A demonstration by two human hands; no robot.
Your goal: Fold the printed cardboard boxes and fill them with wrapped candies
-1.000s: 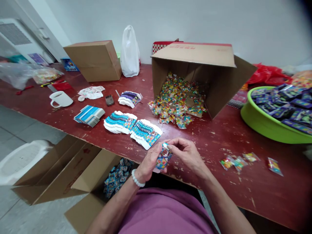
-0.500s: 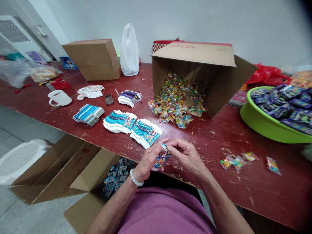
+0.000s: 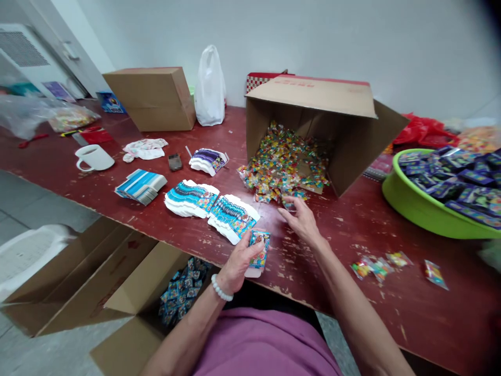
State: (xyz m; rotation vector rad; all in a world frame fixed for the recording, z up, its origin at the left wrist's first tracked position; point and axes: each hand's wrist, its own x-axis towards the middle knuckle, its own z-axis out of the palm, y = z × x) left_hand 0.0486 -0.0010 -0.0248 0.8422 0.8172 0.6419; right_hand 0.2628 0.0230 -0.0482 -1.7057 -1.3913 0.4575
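Note:
My left hand (image 3: 237, 263) is closed round a small blue printed candy box (image 3: 260, 249), held at the table's front edge with a pale flap at its lower end. My right hand (image 3: 300, 220) is open, fingers apart, reaching to the near edge of a heap of wrapped candies (image 3: 285, 159) that spills from a tipped cardboard box (image 3: 313, 96). Whether its fingertips touch a candy packet is hard to tell. Fanned blue flat cartons (image 3: 233, 214) lie just beyond my left hand, beside a second blue fan (image 3: 191, 197).
Purple cartons (image 3: 207, 161), striped cartons (image 3: 141, 185) and a white mug (image 3: 94, 157) stand left. A green basin (image 3: 430, 219) of purple packets is at right, near loose candy packets (image 3: 379, 269). Below the table edge, an open carton (image 3: 144, 277) holds filled blue boxes (image 3: 183, 292).
My right hand has let go of the small box and moved forward to the candy heap, its fingers opening. My left hand keeps the box, now more upright and in fuller view.

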